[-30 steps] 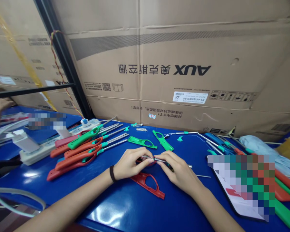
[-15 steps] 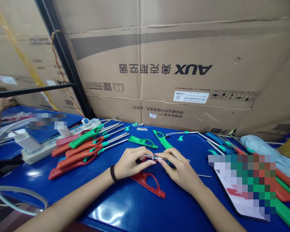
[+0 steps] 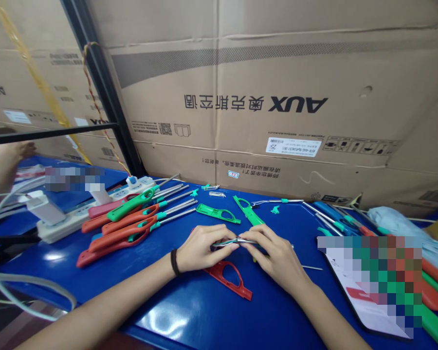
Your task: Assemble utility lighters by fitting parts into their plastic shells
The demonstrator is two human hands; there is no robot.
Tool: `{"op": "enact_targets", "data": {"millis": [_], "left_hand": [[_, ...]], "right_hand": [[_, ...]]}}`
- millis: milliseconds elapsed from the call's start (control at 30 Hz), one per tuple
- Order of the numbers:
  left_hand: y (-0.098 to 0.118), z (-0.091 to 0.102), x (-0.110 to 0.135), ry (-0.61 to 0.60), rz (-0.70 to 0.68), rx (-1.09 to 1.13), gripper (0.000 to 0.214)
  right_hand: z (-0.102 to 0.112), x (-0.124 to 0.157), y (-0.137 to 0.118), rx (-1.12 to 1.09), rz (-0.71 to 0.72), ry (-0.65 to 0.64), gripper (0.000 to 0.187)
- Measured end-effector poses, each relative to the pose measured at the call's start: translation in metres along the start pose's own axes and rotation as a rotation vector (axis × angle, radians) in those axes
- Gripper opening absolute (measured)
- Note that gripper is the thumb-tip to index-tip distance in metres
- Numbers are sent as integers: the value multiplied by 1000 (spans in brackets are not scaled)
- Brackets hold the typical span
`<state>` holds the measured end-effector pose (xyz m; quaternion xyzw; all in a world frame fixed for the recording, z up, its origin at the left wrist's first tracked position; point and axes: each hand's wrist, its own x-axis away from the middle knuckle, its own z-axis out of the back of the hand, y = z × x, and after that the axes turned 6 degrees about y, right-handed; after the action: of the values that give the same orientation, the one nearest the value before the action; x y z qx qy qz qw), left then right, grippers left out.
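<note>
My left hand point(image 3: 200, 248) and my right hand point(image 3: 277, 255) meet above the table's middle, fingertips pinched close together. Between the right thumb and forefinger lies a slim metal tube point(image 3: 246, 240). A thin wire point(image 3: 223, 244) runs from the tube's end into the left fingers, which pinch it; the rest is hidden by the hands. Under the left hand rests a red lighter shell half point(image 3: 230, 282) with an oval opening. Two green lighter shell halves point(image 3: 219, 213) point(image 3: 248, 210) lie just beyond the hands.
Several long-nosed lighters point(image 3: 120, 238) are piled at left, before a white power strip point(image 3: 53, 232). A phone or tablet point(image 3: 365, 304), partly blurred, and more lighters point(image 3: 436, 291) lie right. A large cardboard box point(image 3: 241, 63) stands behind. Another person's hand point(image 3: 12, 155) shows far left.
The fingertips have drawn closer, so less wire shows between the hands and the tube's end meets the left fingers. The whole view has shifted slightly.
</note>
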<state>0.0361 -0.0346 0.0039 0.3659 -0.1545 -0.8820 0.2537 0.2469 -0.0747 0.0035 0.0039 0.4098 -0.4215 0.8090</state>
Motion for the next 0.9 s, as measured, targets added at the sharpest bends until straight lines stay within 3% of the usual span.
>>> {"op": "enact_targets", "data": {"millis": [300, 900], "left_hand": [[2, 2, -1, 51, -31, -27, 21], [-1, -1, -2, 94, 52, 179, 18]], "right_hand": [[2, 0, 0, 48, 86, 52, 17], [0, 1, -1, -24, 160, 123, 13]]}}
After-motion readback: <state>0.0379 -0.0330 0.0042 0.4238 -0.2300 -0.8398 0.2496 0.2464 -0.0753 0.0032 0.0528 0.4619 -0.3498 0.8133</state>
